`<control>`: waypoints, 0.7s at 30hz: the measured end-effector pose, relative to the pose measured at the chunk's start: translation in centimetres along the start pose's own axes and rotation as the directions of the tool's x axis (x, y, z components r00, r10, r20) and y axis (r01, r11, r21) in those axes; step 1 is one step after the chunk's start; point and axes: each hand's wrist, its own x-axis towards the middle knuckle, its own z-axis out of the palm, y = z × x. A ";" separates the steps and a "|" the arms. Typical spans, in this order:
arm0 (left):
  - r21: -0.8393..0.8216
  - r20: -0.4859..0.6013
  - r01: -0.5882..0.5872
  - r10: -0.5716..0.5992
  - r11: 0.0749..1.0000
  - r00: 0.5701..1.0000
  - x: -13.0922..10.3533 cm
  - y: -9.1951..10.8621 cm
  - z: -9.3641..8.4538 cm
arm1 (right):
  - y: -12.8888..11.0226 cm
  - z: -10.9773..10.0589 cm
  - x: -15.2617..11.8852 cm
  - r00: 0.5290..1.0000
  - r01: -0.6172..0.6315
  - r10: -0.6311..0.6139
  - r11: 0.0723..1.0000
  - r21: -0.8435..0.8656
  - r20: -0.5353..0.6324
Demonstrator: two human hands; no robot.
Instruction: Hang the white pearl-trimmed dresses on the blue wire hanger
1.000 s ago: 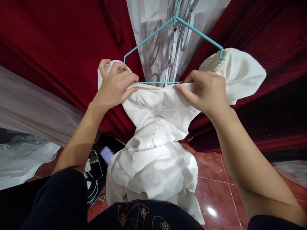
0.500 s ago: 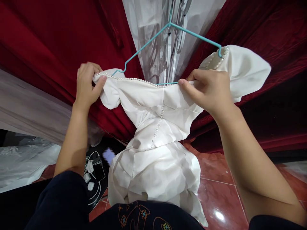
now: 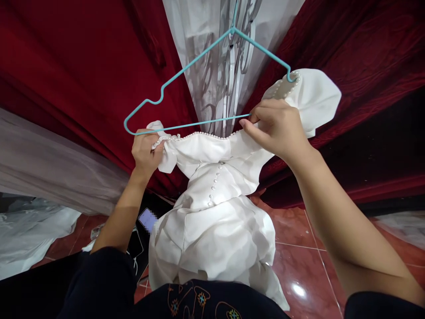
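Note:
A white dress (image 3: 212, 226) with a pearl-edged neckline and a row of covered buttons hangs in front of me. My left hand (image 3: 146, 150) is closed on its left sleeve, just under the lower left corner of a turquoise hanger (image 3: 195, 60). That end of the hanger is bare, outside the dress. On the other side, the hanger's right end goes into the right sleeve (image 3: 320, 99). My right hand (image 3: 277, 126) pinches the dress's top edge there, close to the hanger's bottom bar, part of which it hides.
Dark red curtains (image 3: 99, 57) hang on both sides, with white metal scrollwork (image 3: 230, 75) between them. Down on the left are a phone with a lit screen (image 3: 148, 220), a dark phone (image 3: 135, 243) and a cable. White fabric (image 3: 36, 230) lies farther left on the red tiled floor (image 3: 295, 257).
The hanger's left end has come out of the left sleeve. My left hand has moved down and right with that sleeve. The right sleeve has shifted left and slightly down.

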 end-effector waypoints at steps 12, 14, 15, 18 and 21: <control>-0.617 -0.237 0.157 -0.371 0.771 0.898 1.9 9.9 3.9 | -1.3 0.2 0.0 0.984 -0.166 0.161 0.985 -0.054 -0.076; -0.656 -0.229 0.166 -0.404 0.736 0.886 2.3 10.0 3.8 | -1.2 0.0 0.1 0.966 -0.183 0.153 0.975 -0.130 -0.209; -0.669 -0.218 0.178 -0.420 0.722 0.881 2.5 10.0 3.8 | -1.0 -0.2 0.3 0.945 -0.202 0.145 0.963 -0.176 -0.293; -0.682 -0.171 0.233 -0.462 0.693 0.870 2.6 9.5 4.0 | 0.4 -1.1 0.9 0.887 -0.295 0.170 0.924 -0.242 -0.428; -0.691 -0.156 0.250 -0.478 0.678 0.864 2.6 8.7 4.3 | 1.9 -2.3 1.8 0.895 -0.387 0.319 0.903 -0.186 -0.313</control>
